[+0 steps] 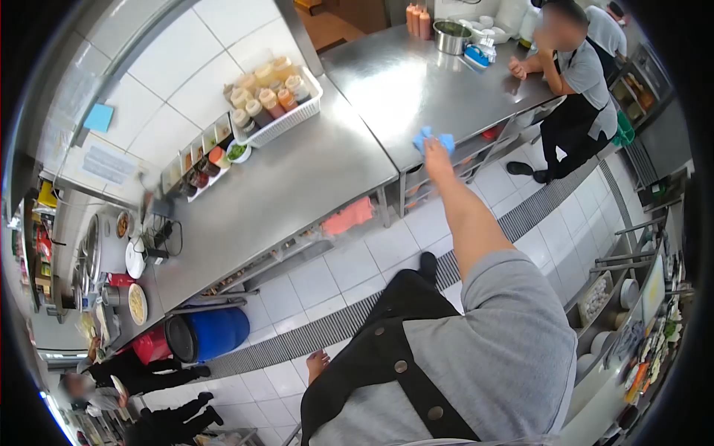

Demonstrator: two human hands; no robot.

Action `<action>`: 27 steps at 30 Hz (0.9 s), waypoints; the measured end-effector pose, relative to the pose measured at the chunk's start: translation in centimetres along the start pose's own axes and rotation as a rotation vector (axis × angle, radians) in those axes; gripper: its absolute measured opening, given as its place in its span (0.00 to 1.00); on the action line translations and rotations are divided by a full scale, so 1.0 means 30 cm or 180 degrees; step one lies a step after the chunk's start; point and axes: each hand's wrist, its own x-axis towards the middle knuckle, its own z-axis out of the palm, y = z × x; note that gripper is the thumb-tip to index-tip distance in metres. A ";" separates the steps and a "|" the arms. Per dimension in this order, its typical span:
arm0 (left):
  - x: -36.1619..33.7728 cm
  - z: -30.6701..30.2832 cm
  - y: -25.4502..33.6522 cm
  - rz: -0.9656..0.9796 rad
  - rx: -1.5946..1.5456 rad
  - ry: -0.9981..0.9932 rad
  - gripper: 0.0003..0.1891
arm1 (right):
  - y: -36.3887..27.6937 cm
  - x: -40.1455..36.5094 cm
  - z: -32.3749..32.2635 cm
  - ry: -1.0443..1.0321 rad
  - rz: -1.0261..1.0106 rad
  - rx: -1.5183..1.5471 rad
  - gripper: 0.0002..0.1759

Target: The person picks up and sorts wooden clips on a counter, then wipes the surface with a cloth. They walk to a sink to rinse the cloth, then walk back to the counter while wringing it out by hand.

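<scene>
My right hand reaches out to the front edge of the steel worktop, its fingers closed on a blue cloth. The crumpled cloth sticks out on both sides of the fingers. Low beside my black apron hangs my left hand, over the tiled floor. Its fingers are loosely bent and apart, and I see nothing in them.
A white basket of squeeze bottles stands against the wall, beside a row of small condiment containers. Farther right are a steel pot and a leaning co-worker. A blue barrel stands below, near other people.
</scene>
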 end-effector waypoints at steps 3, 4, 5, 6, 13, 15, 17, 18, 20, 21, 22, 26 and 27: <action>-0.037 0.156 0.067 0.0520 0.0758 0.0339 0.11 | 0.198 0.020 -0.053 -0.0215 0.0433 0.0060 0.30; 0.137 0.107 -0.069 0.0409 0.0059 0.0230 0.12 | 0.247 0.036 -0.092 -0.0348 0.0571 0.0100 0.30; 0.081 0.171 -0.037 0.0471 0.0703 0.0362 0.12 | 0.299 0.047 -0.114 -0.0215 0.0690 0.0019 0.28; 0.057 0.249 -0.035 0.0413 0.0921 0.0343 0.12 | 0.363 0.050 -0.126 -0.0100 0.0817 -0.0069 0.26; 0.028 0.880 -0.170 0.0309 0.2601 -0.0348 0.13 | 1.563 -0.352 0.354 -0.1917 0.0088 -0.0924 0.20; 0.038 1.065 -0.217 0.0599 0.3315 -0.0622 0.13 | 1.714 -0.721 0.378 -0.1786 0.1326 -0.0285 0.19; 0.060 1.213 -0.257 0.0958 0.3937 -0.0825 0.14 | 1.800 -1.085 0.132 -0.3067 0.0294 -0.1028 0.19; 0.083 1.284 -0.249 0.1139 0.4168 -0.0882 0.14 | 1.822 -1.264 0.054 -0.3107 0.1023 -0.0668 0.19; 0.133 1.460 -0.219 0.1393 0.4348 -0.0964 0.14 | 1.832 -1.561 -0.098 -0.3133 0.2085 -0.0151 0.19; 0.153 1.554 -0.191 0.1458 0.4275 -0.0983 0.14 | 1.825 -1.698 -0.148 -0.3120 0.2513 0.0092 0.19; -0.011 1.722 -0.110 0.1069 0.3965 -0.0929 0.15 | 1.810 -1.821 -0.189 -0.3111 0.2861 0.0323 0.19; 0.168 2.061 -0.025 0.0223 0.4252 -0.1079 0.14 | 1.666 -2.131 -0.289 -0.2998 0.4075 0.1330 0.21; 0.171 2.178 0.012 0.0215 0.4991 -0.0952 0.14 | 1.622 -2.170 -0.285 -0.2916 0.4358 0.1619 0.21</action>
